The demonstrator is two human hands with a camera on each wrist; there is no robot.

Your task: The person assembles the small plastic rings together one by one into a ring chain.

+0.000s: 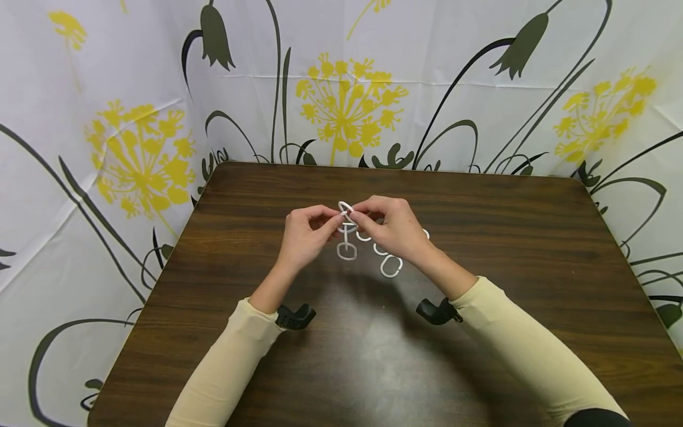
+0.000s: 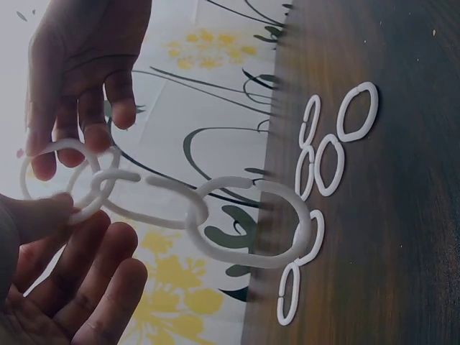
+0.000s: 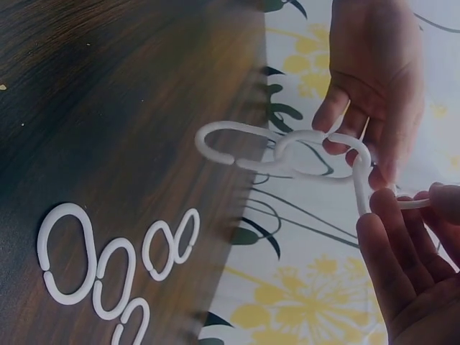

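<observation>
My left hand (image 1: 305, 236) pinches the upper end of a short chain of white plastic links, between thumb and fingers. From it an oval link (image 2: 151, 203) hangs down, hooked through the lowest link (image 2: 251, 223), which dangles above the table. My right hand (image 1: 393, 226) pinches another white link (image 1: 345, 206) with thumb and index finger, right against the left hand's link. Both sets of fingertips nearly meet. Each link has a small gap in its side. Fingers partly cover the upper links, so whether those two are joined is unclear.
Several loose white links lie on the dark wood table (image 1: 213, 356) below and behind the right hand, among them an oval link (image 1: 392, 267) nearest the front. A white curtain (image 1: 443, 35) with yellow and dark green flowers hangs behind the table's far edge.
</observation>
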